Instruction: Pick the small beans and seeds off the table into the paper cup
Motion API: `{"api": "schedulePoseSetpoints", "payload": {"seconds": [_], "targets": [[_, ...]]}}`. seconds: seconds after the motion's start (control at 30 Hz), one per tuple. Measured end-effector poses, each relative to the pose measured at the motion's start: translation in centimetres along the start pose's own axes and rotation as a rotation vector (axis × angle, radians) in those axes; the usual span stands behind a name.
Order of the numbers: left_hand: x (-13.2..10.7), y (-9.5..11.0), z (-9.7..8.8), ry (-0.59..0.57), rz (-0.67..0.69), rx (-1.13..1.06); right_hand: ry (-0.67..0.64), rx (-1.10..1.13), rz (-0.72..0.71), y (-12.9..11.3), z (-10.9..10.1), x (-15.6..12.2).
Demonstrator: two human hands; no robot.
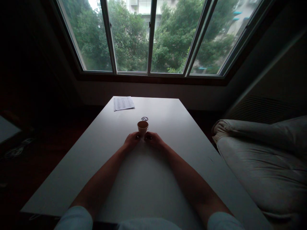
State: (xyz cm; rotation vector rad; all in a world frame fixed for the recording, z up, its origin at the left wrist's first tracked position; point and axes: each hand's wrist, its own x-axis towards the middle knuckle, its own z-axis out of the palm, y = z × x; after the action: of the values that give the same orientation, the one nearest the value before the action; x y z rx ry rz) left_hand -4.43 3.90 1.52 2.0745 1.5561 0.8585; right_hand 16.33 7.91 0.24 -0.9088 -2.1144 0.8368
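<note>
A small light-brown cup stands upright near the middle of the white table, its open mouth facing up and a small handle at its right. Close to its lower left side is my left hand, fingers curled in. My right hand mirrors it at the lower right, also closed. The dark gap between the fingertips hides whether either hand grips the cup's base or something small. Just behind the cup lies a small round item with a dark and pale pattern.
Printed sheets of paper lie at the table's far left corner. On the right, a pale padded sofa stands beside the table. A wide window spans the wall beyond. Cables lie on the dark floor at left.
</note>
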Motion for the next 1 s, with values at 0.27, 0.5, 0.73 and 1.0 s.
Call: {"api": "schedulePoseSetpoints", "payload": {"seconds": [0.27,0.5,0.73,1.0], "targets": [[-0.2,0.2,0.0,-0.058,0.056,-0.013,0.605,0.157,0.145,-1.1,-1.3,1.0],[-0.1,-0.1,0.3,-0.095,0.120,-0.008,0.555,0.206,0.102,-3.2,-0.7,2.2],[-0.1,0.2,0.3,-0.102,0.160,-0.001,0.539,0.356,0.158,-2.7,-0.4,3.5],[-0.2,-0.1,0.2,-0.125,0.199,-0.007,0.550,0.348,0.174,-2.0,-0.8,3.8]]}}
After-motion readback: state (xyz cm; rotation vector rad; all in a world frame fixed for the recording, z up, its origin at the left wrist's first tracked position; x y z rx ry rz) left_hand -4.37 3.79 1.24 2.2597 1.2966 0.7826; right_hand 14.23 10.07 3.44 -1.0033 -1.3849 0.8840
